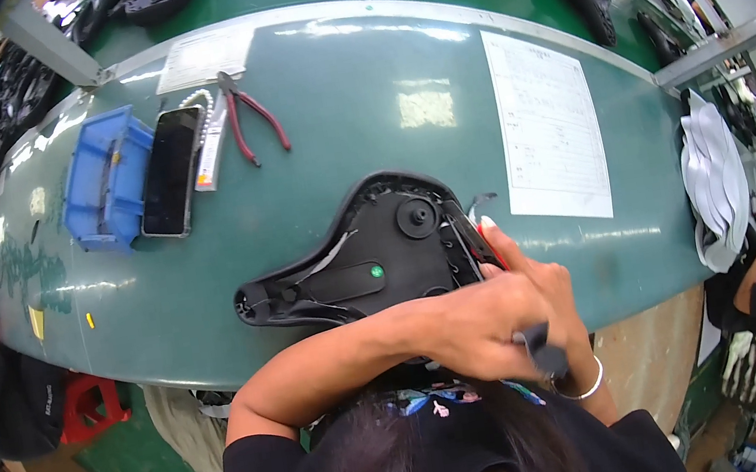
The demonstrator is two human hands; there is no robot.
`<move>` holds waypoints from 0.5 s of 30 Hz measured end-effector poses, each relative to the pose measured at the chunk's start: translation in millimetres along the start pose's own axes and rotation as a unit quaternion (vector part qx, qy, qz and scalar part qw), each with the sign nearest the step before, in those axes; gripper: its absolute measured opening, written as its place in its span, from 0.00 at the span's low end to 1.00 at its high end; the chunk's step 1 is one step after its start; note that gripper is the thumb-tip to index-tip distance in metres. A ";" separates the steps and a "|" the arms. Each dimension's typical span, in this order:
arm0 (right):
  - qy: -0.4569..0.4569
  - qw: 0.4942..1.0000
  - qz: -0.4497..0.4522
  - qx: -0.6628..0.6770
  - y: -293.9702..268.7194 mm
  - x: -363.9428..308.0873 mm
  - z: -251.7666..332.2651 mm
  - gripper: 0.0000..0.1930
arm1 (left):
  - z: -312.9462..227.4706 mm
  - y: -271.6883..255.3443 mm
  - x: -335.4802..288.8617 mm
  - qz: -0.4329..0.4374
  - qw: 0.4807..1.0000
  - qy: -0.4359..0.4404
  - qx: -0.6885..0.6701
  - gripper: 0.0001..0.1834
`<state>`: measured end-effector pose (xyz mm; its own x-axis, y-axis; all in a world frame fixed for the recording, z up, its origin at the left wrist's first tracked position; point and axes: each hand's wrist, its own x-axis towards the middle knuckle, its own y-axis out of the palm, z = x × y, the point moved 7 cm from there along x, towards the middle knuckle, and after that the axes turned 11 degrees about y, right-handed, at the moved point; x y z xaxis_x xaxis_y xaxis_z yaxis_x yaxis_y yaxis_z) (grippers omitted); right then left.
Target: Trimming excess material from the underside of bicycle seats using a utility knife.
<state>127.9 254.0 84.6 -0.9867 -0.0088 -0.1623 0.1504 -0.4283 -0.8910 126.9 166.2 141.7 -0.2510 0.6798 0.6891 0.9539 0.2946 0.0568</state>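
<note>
A black bicycle saddle [322, 288] lies underside up at the table's near edge, its narrow nose to the left and a round green sticker in its channel. At its wide right end, my right hand [545, 274] is closed around a red and dark tool [489, 247] whose kind I cannot make out. My left forearm crosses in front of the saddle. My left hand [480, 328] is closed, overlapping the right hand and wrist; a dark grey piece [544, 351] shows by its fingers, apparently in its grip. A thin dark scrap [484, 198] curls beside the saddle's far right edge.
On the green table [340, 115] lie a blue bin [106, 179], a phone [173, 174], red-handled pliers [253, 118] and a printed sheet [547, 123]. White curved pieces [715, 181] are stacked at the right edge. People sit at far left and right.
</note>
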 end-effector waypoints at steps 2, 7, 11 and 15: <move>-0.141 0.987 -0.071 0.033 -8.6 -5.6 -5.0 0.25 | -18.4 -41.6 4.1 -0.145 0.950 0.001 0.275 0.09; -0.074 0.996 -0.017 -0.050 -17.1 10.4 12.1 0.24 | -40.9 -80.3 -50.5 -0.062 0.644 -0.233 0.726 0.15; -0.041 0.987 -0.034 -0.148 -10.0 1.4 18.2 0.25 | -41.2 -99.9 -70.2 -0.214 0.603 -0.104 0.762 0.09; -0.032 0.990 0.012 -0.136 -10.1 -31.1 13.8 0.26 | -52.1 -154.6 -136.1 -0.625 0.668 -0.136 0.379 0.18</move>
<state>156.2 246.2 104.5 -0.9833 -0.0766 -0.1653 0.1761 -0.1677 -0.9700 22.1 -6.8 76.8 -0.8932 -0.3497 0.2828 -0.3614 0.9324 0.0116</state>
